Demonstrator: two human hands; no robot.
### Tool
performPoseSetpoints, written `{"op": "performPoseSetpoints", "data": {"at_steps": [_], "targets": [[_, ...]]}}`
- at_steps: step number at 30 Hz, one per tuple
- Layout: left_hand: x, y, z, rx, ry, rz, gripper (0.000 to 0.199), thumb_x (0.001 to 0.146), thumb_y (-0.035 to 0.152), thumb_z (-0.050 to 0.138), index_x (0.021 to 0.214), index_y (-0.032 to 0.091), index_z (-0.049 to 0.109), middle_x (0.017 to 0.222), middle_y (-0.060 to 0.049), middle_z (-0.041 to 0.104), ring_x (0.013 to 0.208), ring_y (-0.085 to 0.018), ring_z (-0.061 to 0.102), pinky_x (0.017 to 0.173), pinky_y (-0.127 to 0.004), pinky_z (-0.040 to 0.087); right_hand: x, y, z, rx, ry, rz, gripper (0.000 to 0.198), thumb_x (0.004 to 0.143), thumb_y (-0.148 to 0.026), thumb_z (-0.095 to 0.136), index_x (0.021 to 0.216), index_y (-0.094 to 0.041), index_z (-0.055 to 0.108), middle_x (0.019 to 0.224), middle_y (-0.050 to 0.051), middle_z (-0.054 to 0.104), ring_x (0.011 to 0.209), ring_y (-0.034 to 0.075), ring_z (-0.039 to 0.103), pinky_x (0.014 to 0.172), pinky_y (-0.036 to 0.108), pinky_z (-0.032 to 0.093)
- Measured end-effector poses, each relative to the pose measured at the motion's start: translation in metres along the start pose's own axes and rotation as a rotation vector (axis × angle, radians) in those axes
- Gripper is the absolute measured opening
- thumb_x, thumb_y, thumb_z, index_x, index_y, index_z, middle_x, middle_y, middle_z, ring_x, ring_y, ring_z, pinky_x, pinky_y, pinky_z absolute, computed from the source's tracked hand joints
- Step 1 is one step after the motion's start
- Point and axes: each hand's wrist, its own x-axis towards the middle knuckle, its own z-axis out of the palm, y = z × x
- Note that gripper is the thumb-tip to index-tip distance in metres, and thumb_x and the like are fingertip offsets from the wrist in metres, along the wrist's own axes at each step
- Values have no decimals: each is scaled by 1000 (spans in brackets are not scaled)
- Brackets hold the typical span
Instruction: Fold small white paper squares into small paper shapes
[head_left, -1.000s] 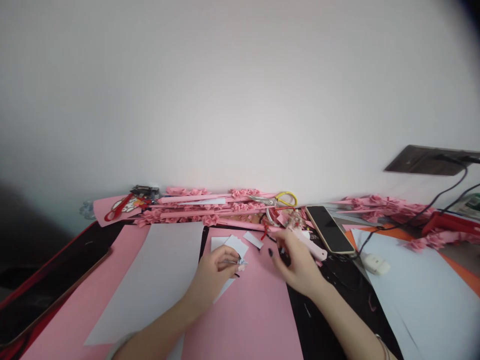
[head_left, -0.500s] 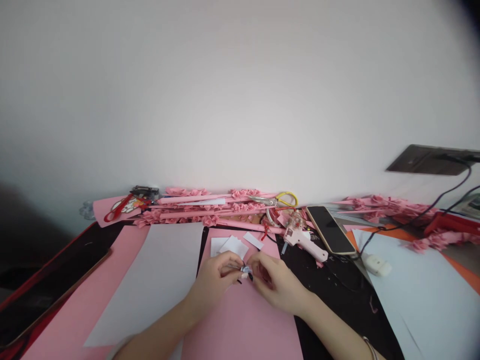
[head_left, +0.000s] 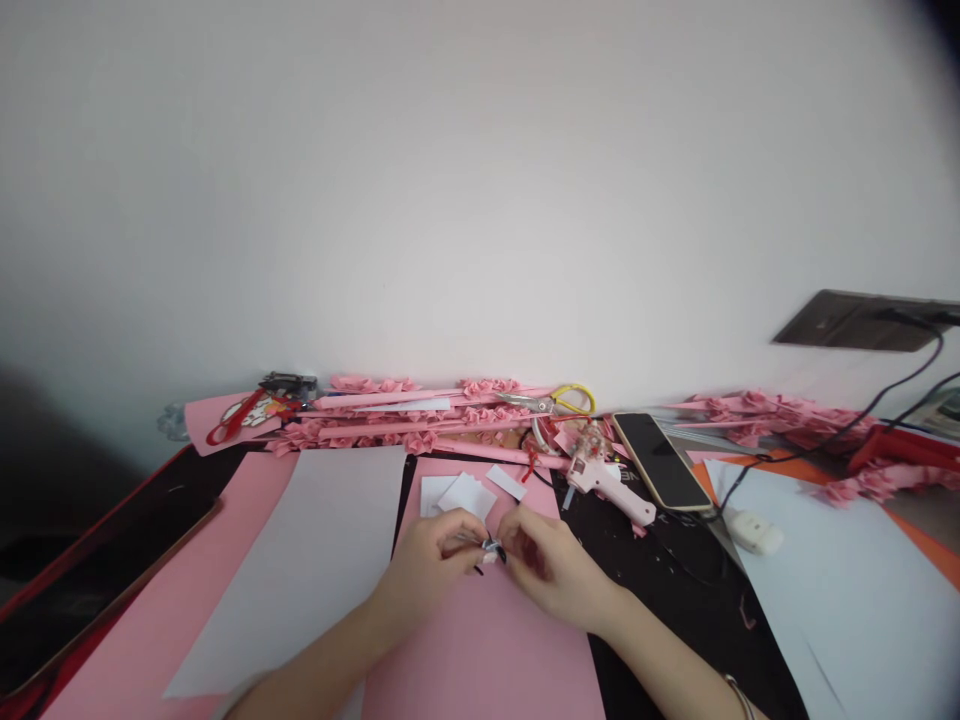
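Note:
Above a pink paper sheet (head_left: 484, 650) my two hands meet, fingertips almost touching. Between them is a small pale piece with dark parts (head_left: 492, 547), too small and partly covered to name. My left hand (head_left: 435, 560) pinches it from the left, thumb against bent forefinger. From the right, my right hand (head_left: 551, 565) pinches at its other side with curled fingers. Just beyond my fingers lie several small white paper squares (head_left: 465, 493) on the pink sheet, and a white paper strip (head_left: 506, 482) beside them.
A pink glue gun (head_left: 611, 487), a phone (head_left: 661, 460) and yellow-handled scissors (head_left: 555, 401) lie behind my right hand. Pink paper flower stems (head_left: 420, 425) line the wall. White sheets (head_left: 315, 560) flank me; a white charger (head_left: 754, 530) and dark cable (head_left: 817, 450) are at right.
My fingers have shifted slightly around the small piece, and its dark part now sits a little differently. Both hands stay in nearly the same place.

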Motion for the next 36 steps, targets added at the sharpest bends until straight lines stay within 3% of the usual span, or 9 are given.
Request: {"op": "performPoseSetpoints", "data": {"at_steps": [15,36], "targets": [[3,-11,-3,34,1,-15,4,70,18,60,71,15,62,78,-2,65,71,-16,61,65,-27,51,0,8,5,32,5,5,22,74,-3,44,88,-19,45,71,-2,51,56,9,46,51,19,36],[4,-11,-2,-1,15,-15,7,70,15,57,67,15,64,75,-2,65,70,-16,60,63,-26,51,0,10,3,-44,1,-5,18,76,-4,45,87,-19,47,70,-2,50,58,10,46,55,19,37]]}}
